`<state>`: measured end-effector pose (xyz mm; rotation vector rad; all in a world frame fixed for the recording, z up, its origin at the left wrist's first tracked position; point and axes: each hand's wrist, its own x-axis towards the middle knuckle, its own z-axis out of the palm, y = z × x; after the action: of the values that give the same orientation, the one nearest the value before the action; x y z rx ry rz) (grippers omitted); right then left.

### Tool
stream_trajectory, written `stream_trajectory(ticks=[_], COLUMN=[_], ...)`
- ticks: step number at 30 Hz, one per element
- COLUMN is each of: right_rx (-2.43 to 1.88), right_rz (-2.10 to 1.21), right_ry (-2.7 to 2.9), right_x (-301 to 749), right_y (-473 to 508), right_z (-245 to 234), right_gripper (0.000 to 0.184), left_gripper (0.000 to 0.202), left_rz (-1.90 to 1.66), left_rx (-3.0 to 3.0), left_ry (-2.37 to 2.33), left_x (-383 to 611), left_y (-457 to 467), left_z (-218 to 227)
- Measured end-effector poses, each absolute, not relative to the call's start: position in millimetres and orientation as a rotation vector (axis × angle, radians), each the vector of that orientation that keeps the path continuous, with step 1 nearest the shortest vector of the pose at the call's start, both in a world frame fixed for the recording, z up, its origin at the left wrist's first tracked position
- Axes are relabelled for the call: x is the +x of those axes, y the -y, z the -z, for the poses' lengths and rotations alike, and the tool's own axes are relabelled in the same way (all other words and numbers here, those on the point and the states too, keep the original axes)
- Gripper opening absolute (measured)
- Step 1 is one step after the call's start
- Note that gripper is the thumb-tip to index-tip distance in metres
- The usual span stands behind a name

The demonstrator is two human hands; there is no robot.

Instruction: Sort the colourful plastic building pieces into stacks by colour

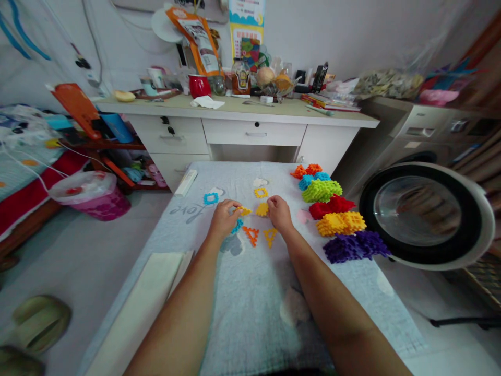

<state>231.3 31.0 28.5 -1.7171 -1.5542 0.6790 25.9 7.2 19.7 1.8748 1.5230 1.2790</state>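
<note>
My left hand [224, 216] is curled round a small yellow toothed piece [245, 211] on the grey cloth-covered table [242, 292]. My right hand [279, 213] is closed next to another yellow piece [262, 209], its fingertips touching it. Just below the hands lie an orange triangle frame [251, 234] and a yellow triangle frame [270, 236]. A blue piece [237, 226] peeks from under my left hand. Farther off lie a yellow ring [260, 192], a blue ring [211, 198] and a white piece [260, 182].
Heaps of toothed pieces run along the table's right edge: orange [306, 170], blue [313, 180], green [321, 190], red [331, 207], yellow [340, 223], purple [354, 246]. A cluttered desk [242, 112] stands behind. An open washing machine door [425, 213] is at right, a pink bin [92, 196] at left.
</note>
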Motion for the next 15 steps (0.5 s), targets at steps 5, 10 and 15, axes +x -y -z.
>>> stream_trajectory(ticks=[5,10,15], right_rx=[-1.945,-2.029,-2.01], right_rz=[-0.341,-0.407,-0.299], right_ry=[1.868,2.161,2.251], right_x=[245,242,233], right_y=[-23,-18,-16], right_z=[-38,-50,-51], right_gripper=[0.035,0.054,0.047], left_gripper=[0.013,0.016,0.02], left_rz=[-1.346,-1.337,-1.29], left_rx=[1.855,1.837,1.841], left_ry=[-1.596,-1.672,-1.713], left_x=[21,19,19], left_y=[-10,-10,-8], left_z=[-16,-14,-15])
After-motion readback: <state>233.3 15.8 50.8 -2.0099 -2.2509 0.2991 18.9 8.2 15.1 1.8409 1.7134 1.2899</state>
